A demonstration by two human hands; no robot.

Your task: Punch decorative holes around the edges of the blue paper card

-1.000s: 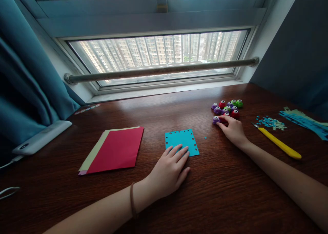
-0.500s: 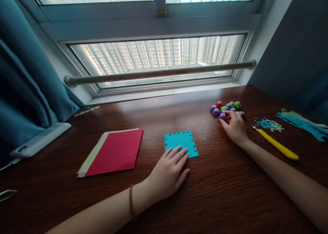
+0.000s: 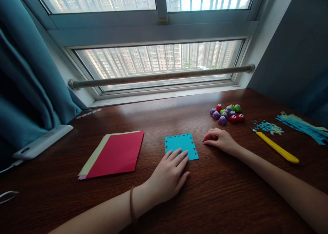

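Observation:
My left hand [image 3: 170,174] lies flat with fingers stretched over the lower part of a square of blue paper [image 3: 179,143]. Small shapes such as hearts and stars are punched along the paper's top, left and right edges. To the right of the paper, my right hand [image 3: 221,140] has thumb and index finger pinched together at the tabletop. Whatever sits between those fingertips is too small or hidden to make out. Beyond that hand stands a cluster of small purple, red and green craft punches [image 3: 222,119].
On the left lies a stack of coloured paper with a red sheet [image 3: 115,155] on top. To the right are a yellow-handled craft knife [image 3: 278,147], blue and pale paper bits [image 3: 269,127] and paper strips [image 3: 302,126]. A white device [image 3: 42,141] rests by the curtain.
My right hand has left the punches and come down and left, pinching where a tiny blue paper bit lay. My left hand stays on the paper. The view has tilted slightly up.

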